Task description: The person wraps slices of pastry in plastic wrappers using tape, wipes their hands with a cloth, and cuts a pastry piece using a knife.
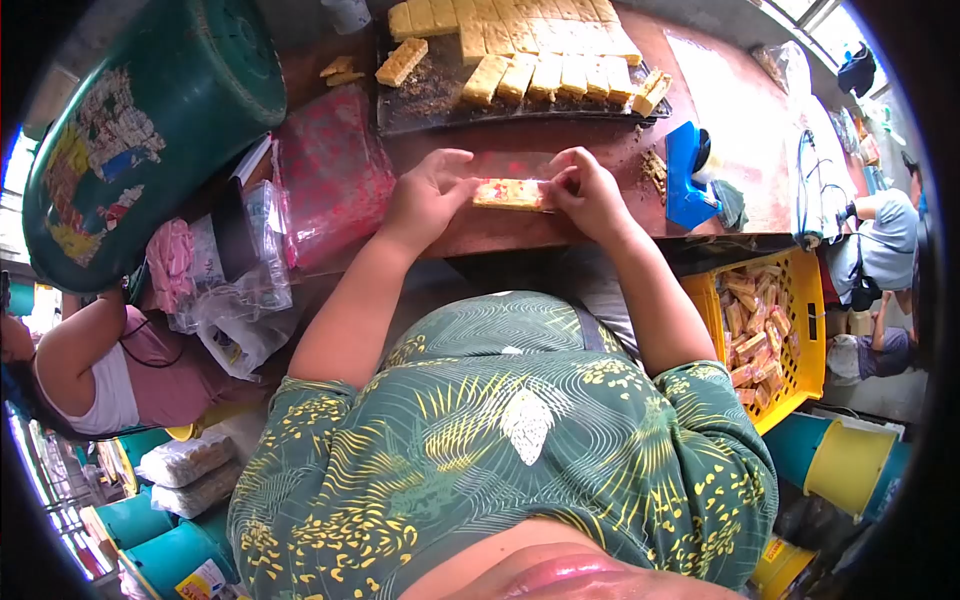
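Between my two hands is a yellow cake bar (512,194) in a clear plastic wrapper with red print, held low over the table's near edge. My left hand (425,200) has its thumb at the bar's left end, with the index finger raised apart from it. At the other end, my right hand (592,198) pinches the wrapper between thumb and fingers. Beyond them a dark tray (425,112) holds rows of cut cake bars (545,38), with a few pieces set apart at its front.
A blue tape dispenser (688,180) stands right of my hands. Printed plastic wrappers (335,165) lie on the left, near a big green tub (150,130). At lower right, a yellow crate (805,335) contains many wrapped bars (752,340). Another person (110,360) sits at left.
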Available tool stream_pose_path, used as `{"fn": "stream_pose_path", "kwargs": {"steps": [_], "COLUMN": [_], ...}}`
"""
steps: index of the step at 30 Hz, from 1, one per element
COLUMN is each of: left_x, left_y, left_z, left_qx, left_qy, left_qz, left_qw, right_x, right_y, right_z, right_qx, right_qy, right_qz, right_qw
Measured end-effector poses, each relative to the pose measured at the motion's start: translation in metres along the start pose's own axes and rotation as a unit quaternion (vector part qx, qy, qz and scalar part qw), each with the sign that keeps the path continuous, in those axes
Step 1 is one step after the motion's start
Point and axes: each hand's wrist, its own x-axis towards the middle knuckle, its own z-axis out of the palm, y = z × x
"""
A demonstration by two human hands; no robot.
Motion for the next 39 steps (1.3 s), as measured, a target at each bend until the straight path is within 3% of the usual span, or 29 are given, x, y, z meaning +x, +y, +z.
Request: {"fn": "stream_pose_path", "kwargs": {"steps": [2, 5, 8, 11, 14, 15, 17, 20, 23, 26, 29, 32, 35, 39], "left_x": [0.001, 0.012, 0.011, 0.006, 0.01, 0.008, -0.001, -0.007, -0.004, 0.001, 0.004, 0.01, -0.001, -0.012], "left_y": [-0.021, -0.041, -0.015, 0.007, -0.018, -0.012, 0.013, 0.037, 0.016, 0.012, -0.003, 0.021, 0.008, 0.012], "left_z": [0.004, -0.007, -0.017, -0.017, -0.003, -0.003, -0.007, -0.011, -0.016, -0.019, -0.007, -0.019, -0.01, -0.008], "left_qx": [-0.157, -0.119, -0.139, -0.157, -0.145, -0.024, 0.218, 0.377, 0.34, 0.368, 0.355, 0.385, 0.479, 0.517], "left_qy": [0.009, -0.109, -0.14, -0.145, -0.069, -0.039, 0.024, -0.002, -0.016, -0.045, 0.062, -0.093, -0.03, -0.052], "left_qz": [-0.025, -0.004, -0.112, -0.144, -0.082, -0.047, 0.024, 0.036, -0.01, -0.044, 0.025, 0.025, 0.162, 0.194], "left_qw": [0.987, 0.987, 0.974, 0.966, 0.984, 0.998, 0.975, 0.926, 0.94, 0.928, 0.932, 0.918, 0.862, 0.832], "right_x": [-0.002, 0.0, 0.002, -0.004, -0.005, -0.004, -0.004, -0.007, -0.009, -0.002, -0.001, -0.005, -0.013, -0.037], "right_y": [-0.015, -0.008, 0.001, -0.03, -0.017, -0.01, 0.0, -0.015, -0.016, -0.026, -0.044, -0.05, -0.029, -0.043], "right_z": [-0.001, -0.007, -0.005, -0.004, 0.002, 0.002, 0.0, -0.014, -0.018, -0.018, -0.014, -0.016, -0.01, -0.001], "right_qx": [0.072, -0.046, 0.017, -0.047, -0.015, -0.001, 0.026, -0.228, -0.311, -0.396, -0.427, -0.392, -0.475, -0.46], "right_qy": [-0.009, -0.061, -0.083, -0.075, -0.035, -0.025, -0.007, -0.001, -0.002, -0.032, 0.023, -0.025, -0.013, -0.012], "right_qz": [0.036, -0.058, 0.018, 0.038, 0.02, 0.018, 0.014, -0.111, -0.117, -0.056, -0.022, -0.102, -0.162, -0.164], "right_qw": [0.997, 0.995, 0.996, 0.995, 0.999, 1.0, 1.0, 0.967, 0.943, 0.916, 0.904, 0.914, 0.865, 0.873]}}
